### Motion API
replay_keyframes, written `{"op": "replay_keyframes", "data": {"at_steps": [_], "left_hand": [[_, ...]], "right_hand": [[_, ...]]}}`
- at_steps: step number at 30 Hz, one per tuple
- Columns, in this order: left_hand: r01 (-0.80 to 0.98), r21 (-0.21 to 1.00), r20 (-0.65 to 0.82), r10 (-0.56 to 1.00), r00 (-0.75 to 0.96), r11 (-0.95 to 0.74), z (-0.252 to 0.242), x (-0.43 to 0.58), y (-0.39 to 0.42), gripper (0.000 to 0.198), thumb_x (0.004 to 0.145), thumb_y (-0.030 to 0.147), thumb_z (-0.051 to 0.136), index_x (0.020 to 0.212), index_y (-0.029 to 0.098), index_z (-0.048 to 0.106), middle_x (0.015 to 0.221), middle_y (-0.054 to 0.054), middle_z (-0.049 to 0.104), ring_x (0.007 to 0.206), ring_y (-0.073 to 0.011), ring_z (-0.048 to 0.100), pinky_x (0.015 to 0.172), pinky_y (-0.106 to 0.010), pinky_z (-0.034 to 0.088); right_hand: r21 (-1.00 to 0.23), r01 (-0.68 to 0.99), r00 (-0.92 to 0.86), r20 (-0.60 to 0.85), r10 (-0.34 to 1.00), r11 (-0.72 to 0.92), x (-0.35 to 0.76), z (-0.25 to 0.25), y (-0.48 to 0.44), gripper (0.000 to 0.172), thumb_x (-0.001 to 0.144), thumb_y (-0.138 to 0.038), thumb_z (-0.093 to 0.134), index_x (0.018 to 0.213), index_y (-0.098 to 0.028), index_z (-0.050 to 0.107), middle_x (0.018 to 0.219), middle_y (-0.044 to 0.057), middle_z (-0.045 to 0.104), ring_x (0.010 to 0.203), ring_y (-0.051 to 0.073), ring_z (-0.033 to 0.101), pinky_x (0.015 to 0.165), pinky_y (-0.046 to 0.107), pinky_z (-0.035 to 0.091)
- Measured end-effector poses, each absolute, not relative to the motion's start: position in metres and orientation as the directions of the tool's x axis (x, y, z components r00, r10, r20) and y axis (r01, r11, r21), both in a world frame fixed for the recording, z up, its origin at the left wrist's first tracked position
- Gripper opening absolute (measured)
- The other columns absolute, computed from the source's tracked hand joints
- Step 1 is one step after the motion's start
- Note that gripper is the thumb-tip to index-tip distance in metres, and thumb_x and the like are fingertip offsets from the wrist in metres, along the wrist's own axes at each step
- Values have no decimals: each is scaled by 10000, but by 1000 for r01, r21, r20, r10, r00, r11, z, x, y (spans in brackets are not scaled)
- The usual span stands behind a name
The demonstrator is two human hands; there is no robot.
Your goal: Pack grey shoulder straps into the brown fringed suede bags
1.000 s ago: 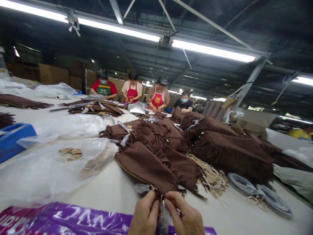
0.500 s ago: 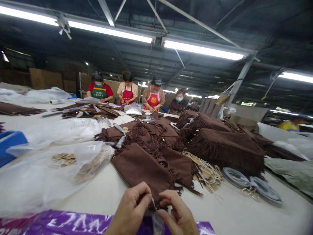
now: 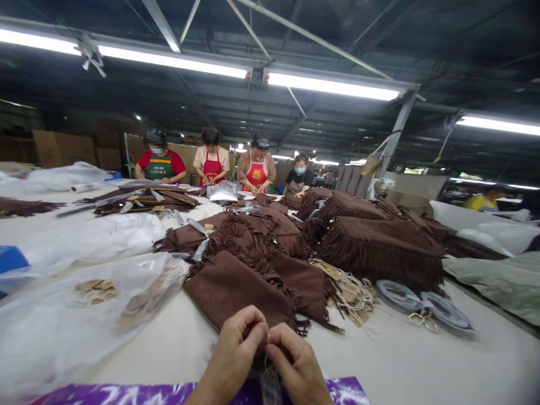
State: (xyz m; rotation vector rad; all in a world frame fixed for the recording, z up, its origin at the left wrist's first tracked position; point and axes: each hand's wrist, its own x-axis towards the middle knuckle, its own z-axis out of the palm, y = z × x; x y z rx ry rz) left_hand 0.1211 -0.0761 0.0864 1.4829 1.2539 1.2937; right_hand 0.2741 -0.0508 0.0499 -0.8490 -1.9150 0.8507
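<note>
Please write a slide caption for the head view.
Left hand and right hand pinch a white string close to a brown bag.

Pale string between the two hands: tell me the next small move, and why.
Probably ease the pale string gently taut. The left hand and right hand are pinched close together at it, beside the near end of the brown fringed bag, so a slight outward pull looks easiest. Whether a knot has formed is too small to tell.
</note>
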Motion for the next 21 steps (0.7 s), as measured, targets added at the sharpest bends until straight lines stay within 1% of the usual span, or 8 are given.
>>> {"op": "replay_keyframes", "data": {"at_steps": [2,4,6,8,10,14,16,21], "left_hand": [[143,969,203,979,-3,-200,80,120,-75,175,840,329,524,748,181,533,663,36,498,634,-127,465,591,-219,372],[129,973,186,982,43,-190,74,119,-76,104,771,269,591,799,172,566,715,24,540,668,-133,496,609,-220,385],[205,962,165,982,91,-181,71,118,-77,119,674,153,606,790,166,586,738,17,558,681,-137,511,606,-220,379],[340,919,177,980,94,-199,69,119,-78,113,618,84,577,692,169,573,723,13,554,678,-138,513,605,-224,363],[431,873,215,974,78,-227,68,122,-79,97,639,91,576,604,174,541,707,3,553,686,-147,523,623,-236,360],[451,863,249,969,12,-227,65,132,-79,196,763,213,570,572,186,537,696,-17,570,705,-171,543,648,-259,370],[464,860,252,968,-21,-213,64,135,-78,203,769,207,548,568,188,532,693,-21,576,697,-174,540,641,-264,368],[463,861,240,971,-10,-208,65,133,-77,171,747,180,515,577,188,520,666,-9,559,682,-169,530,649,-264,366]], "right_hand": [[-845,219,-374,390,842,489,276,45,-49,249,907,-331,549,699,-198,581,704,-20,555,673,150,539,633,230,427],[-881,206,-337,345,876,426,277,41,-47,291,897,-384,574,678,-194,588,673,-23,557,658,154,540,620,232,425],[-902,202,-310,312,898,383,279,37,-46,298,890,-401,584,681,-190,606,657,-22,564,656,159,547,621,236,427],[-906,199,-284,311,907,373,279,34,-46,301,890,-402,583,677,-191,610,648,-24,563,649,158,544,617,236,425],[-898,197,-266,337,903,394,278,34,-46,310,895,-403,580,666,-194,604,646,-26,560,643,155,542,614,235,423],[-864,226,-290,380,878,449,278,35,-46,304,919,-385,553,683,-198,598,679,-22,566,662,154,555,633,233,428],[-853,241,-303,387,871,463,280,35,-44,301,929,-379,537,694,-201,594,687,-21,566,664,155,558,633,233,430],[-826,283,-307,404,862,487,283,30,-41,285,929,-352,524,689,-206,570,685,-21,569,652,154,554,614,231,427]]}}
